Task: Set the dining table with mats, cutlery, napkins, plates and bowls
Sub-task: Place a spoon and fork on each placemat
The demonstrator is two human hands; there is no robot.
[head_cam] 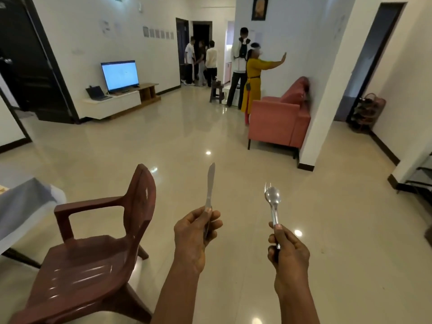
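My left hand point(195, 237) grips a steel table knife point(210, 185) by its handle, blade pointing up over the floor. My right hand point(288, 253) grips the handles of a spoon point(273, 197) and a fork point(267, 187) together; the spoon lies in front, and only the fork's tines show behind its bowl. Both hands are raised in front of me at about the same height. The dining table point(21, 206), under a grey cloth, shows only as a corner at the left edge.
A brown plastic armchair point(98, 242) stands at lower left beside the table. Glossy tiled floor stretches ahead. A pink sofa point(278, 120) sits against a white pillar on the right, a TV unit point(117, 99) on the left wall, several people at the far end.
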